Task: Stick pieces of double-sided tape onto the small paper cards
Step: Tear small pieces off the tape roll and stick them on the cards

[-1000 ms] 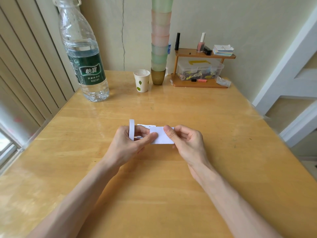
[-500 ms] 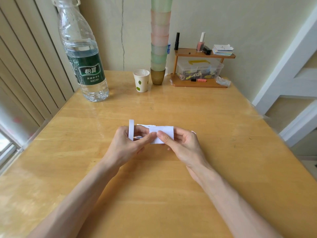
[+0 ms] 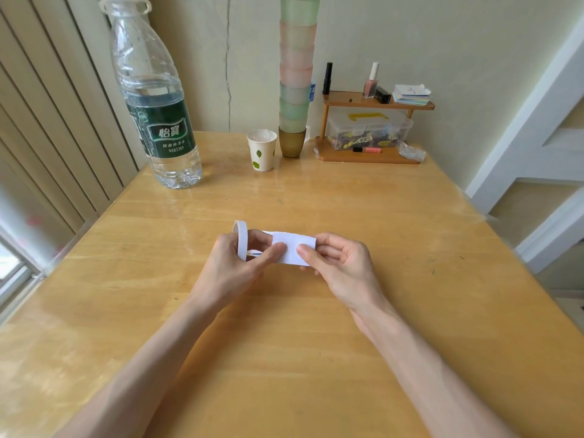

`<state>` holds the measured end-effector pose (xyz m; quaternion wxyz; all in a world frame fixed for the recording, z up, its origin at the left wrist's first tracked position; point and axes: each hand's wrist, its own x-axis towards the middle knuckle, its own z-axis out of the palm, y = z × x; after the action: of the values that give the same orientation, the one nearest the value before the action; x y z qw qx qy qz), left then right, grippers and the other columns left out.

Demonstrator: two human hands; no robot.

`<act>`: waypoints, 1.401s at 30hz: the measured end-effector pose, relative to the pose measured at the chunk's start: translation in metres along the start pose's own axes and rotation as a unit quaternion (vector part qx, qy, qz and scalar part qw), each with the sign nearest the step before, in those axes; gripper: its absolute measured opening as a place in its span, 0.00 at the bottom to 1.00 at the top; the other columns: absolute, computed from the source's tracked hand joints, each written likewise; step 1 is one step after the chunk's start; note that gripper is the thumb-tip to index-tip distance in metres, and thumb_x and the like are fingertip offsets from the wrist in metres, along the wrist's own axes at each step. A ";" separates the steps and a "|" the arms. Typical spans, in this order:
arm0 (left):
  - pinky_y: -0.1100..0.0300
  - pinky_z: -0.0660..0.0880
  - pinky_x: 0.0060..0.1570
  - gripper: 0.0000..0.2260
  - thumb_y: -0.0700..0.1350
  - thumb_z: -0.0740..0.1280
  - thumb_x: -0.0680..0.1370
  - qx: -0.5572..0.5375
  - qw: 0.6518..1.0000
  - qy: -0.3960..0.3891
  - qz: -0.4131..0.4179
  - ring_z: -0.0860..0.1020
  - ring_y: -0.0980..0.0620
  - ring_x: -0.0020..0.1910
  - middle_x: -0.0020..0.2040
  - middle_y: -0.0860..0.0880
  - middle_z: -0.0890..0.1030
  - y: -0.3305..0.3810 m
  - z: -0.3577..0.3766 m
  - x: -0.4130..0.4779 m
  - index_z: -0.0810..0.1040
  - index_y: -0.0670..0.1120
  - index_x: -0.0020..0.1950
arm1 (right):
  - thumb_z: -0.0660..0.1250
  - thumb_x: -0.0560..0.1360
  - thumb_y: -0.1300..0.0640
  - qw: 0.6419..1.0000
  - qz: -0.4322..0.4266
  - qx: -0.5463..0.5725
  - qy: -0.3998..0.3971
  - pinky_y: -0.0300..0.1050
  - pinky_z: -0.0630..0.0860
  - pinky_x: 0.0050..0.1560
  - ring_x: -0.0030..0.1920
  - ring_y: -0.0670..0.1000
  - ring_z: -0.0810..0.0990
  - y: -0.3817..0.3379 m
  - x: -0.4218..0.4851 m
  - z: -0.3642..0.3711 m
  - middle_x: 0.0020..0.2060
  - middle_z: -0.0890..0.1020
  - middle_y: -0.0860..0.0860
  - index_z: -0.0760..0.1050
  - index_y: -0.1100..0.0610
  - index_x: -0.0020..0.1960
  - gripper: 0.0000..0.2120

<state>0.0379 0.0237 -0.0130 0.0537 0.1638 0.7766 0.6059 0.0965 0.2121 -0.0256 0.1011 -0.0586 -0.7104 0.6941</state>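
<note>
Head view: left hand (image 3: 232, 268) grips smooth white tape ring (image 3: 242, 240); right hand (image 3: 343, 268) pinches flat paper card (image 3: 293, 250).

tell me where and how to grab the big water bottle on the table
Wrap a hand round the water bottle at its green label, where the body is straight-sided. It stands upright, with slatted panels close on its left, so come from the front or right. It holds water, so a low grip is probably steadier than the neck.
</note>
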 end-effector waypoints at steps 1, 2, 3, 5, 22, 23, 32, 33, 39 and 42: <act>0.66 0.70 0.29 0.08 0.50 0.75 0.78 -0.002 1.000 0.000 0.001 0.72 0.54 0.25 0.38 0.51 0.84 0.001 -0.002 0.000 0.84 0.46 0.50 | 0.75 0.78 0.58 1.000 0.000 -0.004 0.000 0.33 0.75 0.43 0.40 0.48 0.85 0.000 0.000 0.001 0.40 0.87 0.50 0.84 0.57 0.51 0.03; 0.64 0.71 0.30 0.07 0.51 0.75 0.78 -0.001 1.000 0.000 0.007 0.72 0.54 0.26 0.40 0.51 0.85 0.001 -0.004 0.000 0.85 0.49 0.53 | 0.75 0.78 0.59 1.000 -0.002 -0.006 0.000 0.33 0.75 0.43 0.40 0.49 0.85 0.000 -0.001 0.002 0.40 0.87 0.50 0.84 0.56 0.52 0.03; 0.62 0.72 0.32 0.06 0.51 0.74 0.78 0.003 1.000 0.002 0.015 0.73 0.53 0.27 0.42 0.51 0.85 0.000 -0.006 0.001 0.86 0.51 0.52 | 0.75 0.78 0.59 1.000 -0.005 -0.011 -0.001 0.33 0.75 0.42 0.40 0.49 0.86 0.000 -0.001 0.004 0.40 0.87 0.50 0.84 0.56 0.52 0.03; 0.55 0.70 0.34 0.05 0.51 0.75 0.78 0.027 0.999 0.010 0.026 0.72 0.52 0.30 0.42 0.52 0.85 -0.003 -0.012 0.005 0.87 0.51 0.45 | 0.75 0.78 0.59 1.000 -0.009 -0.026 -0.003 0.33 0.75 0.42 0.40 0.49 0.86 0.001 -0.001 0.009 0.41 0.87 0.54 0.84 0.58 0.52 0.04; 0.60 0.67 0.32 0.04 0.47 0.71 0.77 0.315 0.929 0.184 -0.067 0.78 0.50 0.40 0.42 0.57 0.82 -0.049 -0.100 0.026 0.83 0.55 0.44 | 0.73 0.77 0.58 0.878 -0.159 -0.448 -0.057 0.38 0.65 0.51 0.57 0.49 0.73 0.003 0.052 0.057 0.54 0.80 0.45 0.82 0.50 0.62 0.14; 0.59 0.67 0.32 0.04 0.46 0.70 0.76 0.320 0.926 0.188 -0.070 0.78 0.48 0.41 0.43 0.56 0.82 -0.051 -0.101 0.027 0.83 0.55 0.44 | 0.74 0.77 0.57 0.871 -0.164 -0.460 -0.065 0.37 0.64 0.52 0.59 0.50 0.72 0.002 0.054 0.056 0.55 0.80 0.46 0.82 0.50 0.62 0.14; 0.59 0.70 0.33 0.07 0.45 0.71 0.77 0.328 0.915 0.235 0.006 0.78 0.51 0.47 0.50 0.53 0.80 -0.045 -0.093 0.030 0.86 0.53 0.53 | 0.72 0.78 0.51 0.821 -0.155 -0.545 -0.067 0.45 0.64 0.55 0.58 0.53 0.74 0.006 0.057 0.036 0.57 0.82 0.47 0.84 0.50 0.59 0.11; 0.61 0.69 0.32 0.07 0.45 0.70 0.78 0.319 0.919 0.229 0.021 0.77 0.53 0.46 0.49 0.54 0.80 -0.042 -0.088 0.030 0.86 0.53 0.52 | 0.71 0.79 0.51 0.818 -0.169 -0.547 -0.064 0.45 0.62 0.53 0.57 0.54 0.75 0.009 0.056 0.036 0.56 0.82 0.47 0.85 0.51 0.59 0.10; 0.62 0.70 0.32 0.06 0.45 0.70 0.78 0.298 0.932 0.196 0.057 0.79 0.56 0.38 0.45 0.56 0.83 -0.034 -0.074 0.028 0.86 0.55 0.50 | 0.71 0.79 0.57 0.800 -0.260 -0.540 -0.025 0.47 0.63 0.46 0.45 0.56 0.78 0.020 0.051 0.035 0.45 0.85 0.48 0.86 0.53 0.48 0.05; 0.62 0.70 0.33 0.06 0.44 0.70 0.78 0.281 0.939 0.195 0.045 0.80 0.57 0.37 0.39 0.59 0.82 -0.031 -0.073 0.026 0.85 0.54 0.48 | 0.73 0.78 0.58 0.797 -0.279 -0.535 -0.010 0.47 0.65 0.44 0.42 0.56 0.79 0.024 0.051 0.035 0.42 0.85 0.49 0.86 0.54 0.45 0.04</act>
<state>-0.0129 -0.0416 -0.0205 -0.1744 0.0861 0.9022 0.3849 0.0379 0.1896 -0.0471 0.2356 0.1038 -0.9552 0.1457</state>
